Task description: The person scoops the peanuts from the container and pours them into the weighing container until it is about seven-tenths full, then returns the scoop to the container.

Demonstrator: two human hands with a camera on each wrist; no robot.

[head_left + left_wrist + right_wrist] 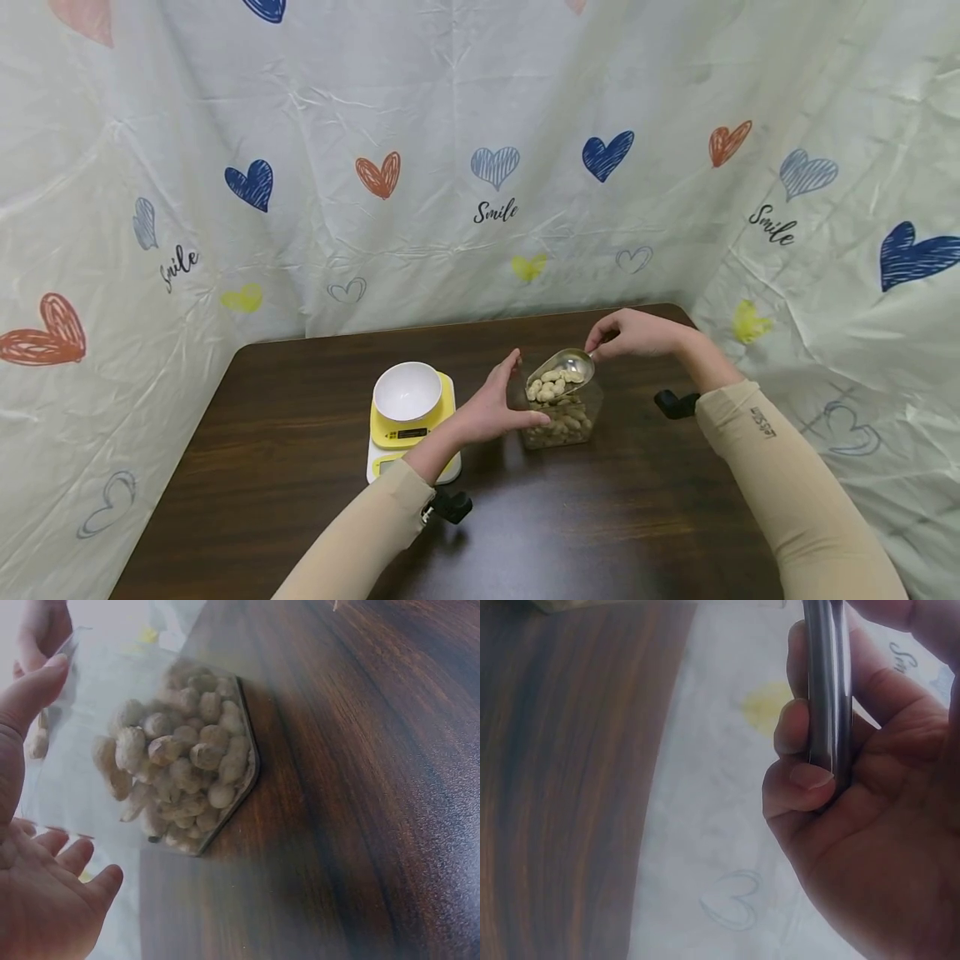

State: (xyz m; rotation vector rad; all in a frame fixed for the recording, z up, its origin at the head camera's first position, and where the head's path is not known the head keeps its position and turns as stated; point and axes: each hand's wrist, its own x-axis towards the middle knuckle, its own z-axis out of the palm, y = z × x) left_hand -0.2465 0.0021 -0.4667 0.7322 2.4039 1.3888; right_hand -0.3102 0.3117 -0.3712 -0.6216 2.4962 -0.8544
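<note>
In the head view, my right hand (637,333) grips the handle of a metal scoop (576,362). Unshelled peanuts (551,385) lie in its bowl, tilted over the mouth of a clear plastic container (594,400). The right wrist view shows fingers curled round the scoop's shiny handle (829,690). My left hand (491,410) spans the container's left side, thumb at the front and fingers toward the back. More peanuts (184,754) fill the container's lower part in the left wrist view, where my left hand (45,900) is at its rim.
A white bowl (407,392) sits on a yellow and white kitchen scale (381,433), left of the container. My left forearm partly covers the scale's front. The dark wooden table (300,417) meets a white curtain (420,275) printed with hearts along its back and sides.
</note>
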